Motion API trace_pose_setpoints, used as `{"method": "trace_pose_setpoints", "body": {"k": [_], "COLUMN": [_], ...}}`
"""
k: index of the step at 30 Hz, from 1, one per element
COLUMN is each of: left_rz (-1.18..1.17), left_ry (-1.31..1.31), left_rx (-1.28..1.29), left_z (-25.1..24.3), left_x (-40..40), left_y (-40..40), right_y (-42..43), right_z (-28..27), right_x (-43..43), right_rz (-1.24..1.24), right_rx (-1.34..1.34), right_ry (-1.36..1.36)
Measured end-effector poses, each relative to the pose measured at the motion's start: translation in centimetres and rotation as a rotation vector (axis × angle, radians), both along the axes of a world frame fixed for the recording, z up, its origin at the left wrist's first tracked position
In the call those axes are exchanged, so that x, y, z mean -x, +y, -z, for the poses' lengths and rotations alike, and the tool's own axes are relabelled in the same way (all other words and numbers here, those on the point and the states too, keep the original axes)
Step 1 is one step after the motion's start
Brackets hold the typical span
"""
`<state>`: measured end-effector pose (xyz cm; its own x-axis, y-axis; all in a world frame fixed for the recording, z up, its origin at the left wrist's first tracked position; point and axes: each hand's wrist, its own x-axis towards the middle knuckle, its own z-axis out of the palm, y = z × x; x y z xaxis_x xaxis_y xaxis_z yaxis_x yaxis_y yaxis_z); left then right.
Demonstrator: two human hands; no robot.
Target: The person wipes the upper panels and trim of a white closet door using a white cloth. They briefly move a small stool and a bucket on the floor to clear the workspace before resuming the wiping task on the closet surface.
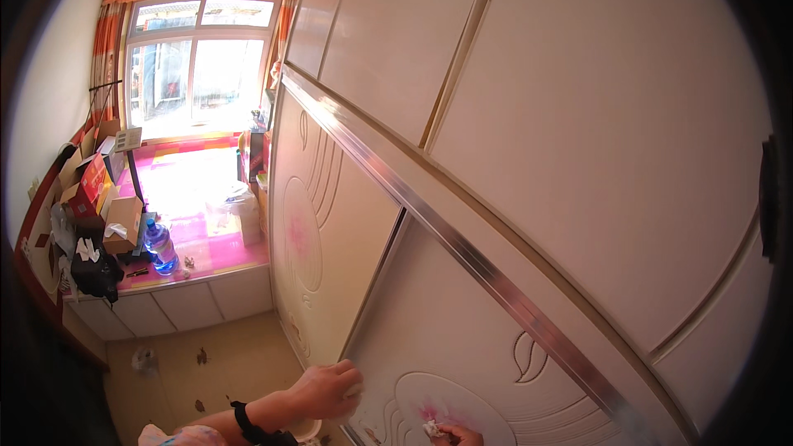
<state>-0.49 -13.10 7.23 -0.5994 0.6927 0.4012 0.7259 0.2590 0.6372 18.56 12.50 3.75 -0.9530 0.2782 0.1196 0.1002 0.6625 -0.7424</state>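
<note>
My left hand (328, 390), with a dark band on the wrist, is curled near the lower edge of the wardrobe's sliding doors. A small pale patch shows at its fingers; whether it is a held object I cannot tell. At the bottom edge, my right hand (460, 437) pinches a crumpled white tissue or cloth (432, 428) in front of the near sliding door (433, 310), by its pink flower decoration. The far sliding door (353, 210) has a similar raised pattern. A shiny metal rail (471, 260) runs above both doors.
Flat upper cabinet doors (576, 118) rise at the right. Beyond, a raised platform (186, 306) with a pink checked cover bears cardboard boxes (124, 217), a blue water bottle (161, 249) and a black bag (93, 272). A plastic bag (144, 360) lies on the floor, and a round pale rim shows below my left wrist.
</note>
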Motion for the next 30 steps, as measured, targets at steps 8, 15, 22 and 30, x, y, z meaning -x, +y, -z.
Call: {"method": "trace_pose_setpoints", "body": {"k": [8, 15, 22, 30], "left_rz": [0.070, 0.052, 0.059, 0.068], "left_ry": [0.002, -0.050, -0.041, -0.037], "left_rx": [-0.025, -0.016, -0.037, -0.084], "left_z": [1.2, 1.4, 2.8, 2.3], "left_x": [-0.6, -1.1, -0.9, -1.2], "left_y": [0.6, 0.2, 0.3, -0.1], "right_y": [-0.2, -0.5, -5.0, -1.7], "right_z": [4.0, 2.9, -3.7, -2.0], "right_x": [0.3, -0.4, -0.3, -1.2], "right_rz": [0.101, 0.040, 0.224, 0.273], "right_rx": [0.291, 0.172, 0.473, 0.248], "right_ry": [0.034, 0.077, -0.017, 0.001]}}
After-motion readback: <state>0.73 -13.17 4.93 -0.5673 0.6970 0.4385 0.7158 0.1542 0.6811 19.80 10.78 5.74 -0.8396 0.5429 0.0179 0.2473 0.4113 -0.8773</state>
